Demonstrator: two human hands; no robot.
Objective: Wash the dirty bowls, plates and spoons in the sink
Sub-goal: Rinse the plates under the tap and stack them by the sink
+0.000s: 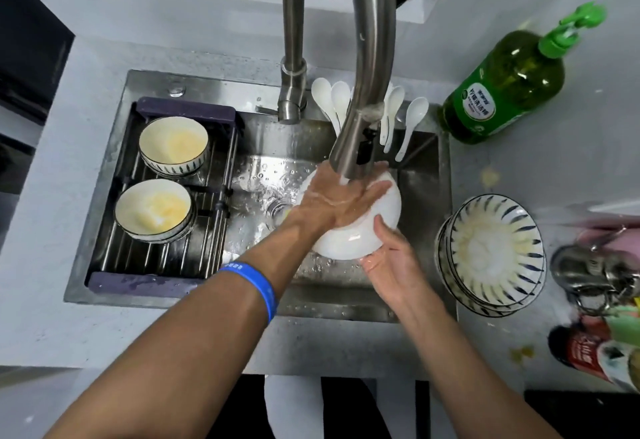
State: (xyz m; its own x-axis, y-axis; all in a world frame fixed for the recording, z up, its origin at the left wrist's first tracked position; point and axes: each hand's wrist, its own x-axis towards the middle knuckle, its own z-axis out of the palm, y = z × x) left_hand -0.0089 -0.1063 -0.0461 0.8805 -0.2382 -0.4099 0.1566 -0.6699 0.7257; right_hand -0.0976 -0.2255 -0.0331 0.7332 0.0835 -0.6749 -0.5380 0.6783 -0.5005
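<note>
On your far left, a drying rack (166, 258) sits across the left part of the sink (420, 175), and on it two bowls with yellow residue stand upright: one at the back (174, 143), one nearer you (154, 209). Your left hand (341, 205), a blue wristband (254, 288) on its forearm, lies flat with fingers straight on the white bowl (360, 227) you are washing, under the running tap (360, 120) above the wet basin. Your right hand (391, 265) grips that bowl's near rim from below, thumb curled over the edge. Behind the tap, white spoons (332, 99) stand against the sink's back wall. On the table (491, 362) to the right rests a stack of dirty striped plates (491, 251), with a green soap bottle (509, 89) behind it.
</note>
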